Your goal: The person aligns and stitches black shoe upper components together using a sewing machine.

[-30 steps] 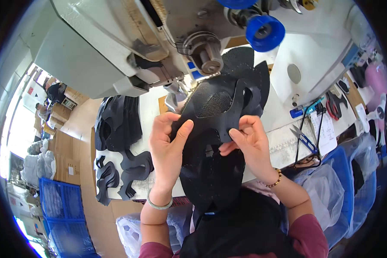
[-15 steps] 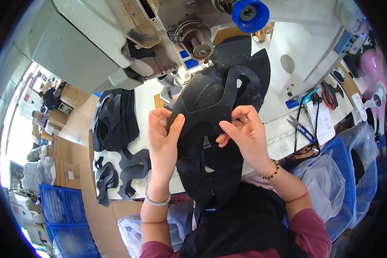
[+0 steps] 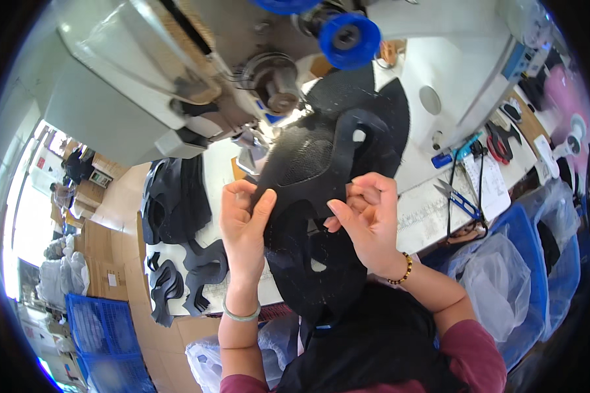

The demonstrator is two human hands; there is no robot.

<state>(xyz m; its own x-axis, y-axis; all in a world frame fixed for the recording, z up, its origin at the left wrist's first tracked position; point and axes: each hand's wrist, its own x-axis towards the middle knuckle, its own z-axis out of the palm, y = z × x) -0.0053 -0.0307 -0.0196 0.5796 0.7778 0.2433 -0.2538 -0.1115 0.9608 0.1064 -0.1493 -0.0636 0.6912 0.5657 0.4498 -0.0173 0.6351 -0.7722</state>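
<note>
A black shoe upper (image 3: 301, 190) with mesh panels and cut-out holes stretches from the sewing machine (image 3: 278, 98) toward my lap. My left hand (image 3: 242, 226) pinches its left edge, thumb on top and fingers beneath. On the other side, my right hand (image 3: 372, 226) grips the right edge near a curved strip, with its fingers curled and partly hidden. The upper's far end lies beside the machine's needle area, which is blurred. Its near end hangs over the table edge against my black apron (image 3: 360, 337).
Stacked black pieces (image 3: 177, 203) and curved grey strips (image 3: 205, 272) lie at left. Blue snips (image 3: 462, 202), red-handled scissors (image 3: 498, 144) and a paper tag (image 3: 488, 183) are at right. Blue baskets (image 3: 537, 275) with plastic bags stand beside the table.
The whole view has shifted slightly, with the machine lower and further left. Both hands appear slightly lower and further left, still holding the upper's edges.
</note>
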